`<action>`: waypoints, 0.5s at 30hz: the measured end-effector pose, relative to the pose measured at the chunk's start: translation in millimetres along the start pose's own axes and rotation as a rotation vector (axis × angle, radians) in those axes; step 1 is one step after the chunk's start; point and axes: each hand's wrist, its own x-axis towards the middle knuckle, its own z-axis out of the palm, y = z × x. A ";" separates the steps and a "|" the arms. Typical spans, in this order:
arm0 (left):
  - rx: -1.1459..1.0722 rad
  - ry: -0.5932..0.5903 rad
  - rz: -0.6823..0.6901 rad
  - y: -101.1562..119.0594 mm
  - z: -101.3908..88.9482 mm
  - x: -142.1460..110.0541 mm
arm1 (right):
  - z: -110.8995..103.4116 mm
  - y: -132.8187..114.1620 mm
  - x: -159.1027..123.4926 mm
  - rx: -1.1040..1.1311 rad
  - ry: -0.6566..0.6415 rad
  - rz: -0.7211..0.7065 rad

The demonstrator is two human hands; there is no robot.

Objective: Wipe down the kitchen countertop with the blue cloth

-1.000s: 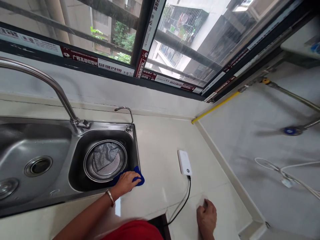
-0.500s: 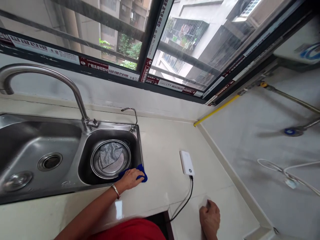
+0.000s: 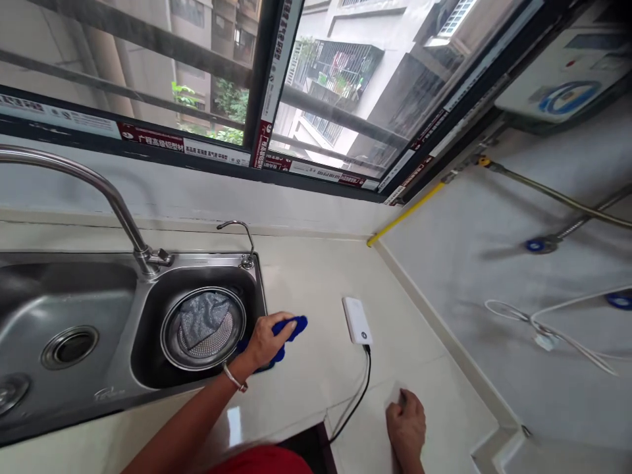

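Observation:
My left hand (image 3: 265,339) grips a blue cloth (image 3: 292,326) at the right rim of the sink, and part of the cloth hangs below the fingers. Beside it in the right basin stands a round steel colander (image 3: 217,339) with a perforated bottom. A crumpled grey cloth (image 3: 203,318) lies inside that colander. Curled on the countertop at the lower right is my right hand (image 3: 407,424). A small dark spot shows between its thumb and fingers; whether that is an object or shadow I cannot make out.
A white power bank (image 3: 356,318) with a black cable (image 3: 364,378) lies on the countertop (image 3: 306,276). Over the double steel sink (image 3: 118,388) arches a large faucet (image 3: 116,197); a thin tap (image 3: 247,230) stands at its corner. A yellow pipe (image 3: 409,214) runs along the right wall.
My left hand has lifted and bunched the blue cloth, which lay flatter on the sink's rim before. My right hand keeps its place on the countertop. The view has swung to the right.

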 end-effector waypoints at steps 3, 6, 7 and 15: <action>-0.291 0.083 -0.052 31.9 6.7 19.1 | -0.8 -1.6 0.6 -0.003 0.001 -0.012; -0.109 0.011 0.070 26.9 16.0 33.0 | -2.4 -4.3 1.4 0.017 0.007 -0.005; 0.044 -0.051 0.139 17.0 19.7 36.0 | -2.9 -5.2 1.8 0.025 0.008 0.001; 0.479 -0.346 0.216 -56.8 46.3 13.4 | -4.1 -10.0 3.7 0.013 0.005 0.033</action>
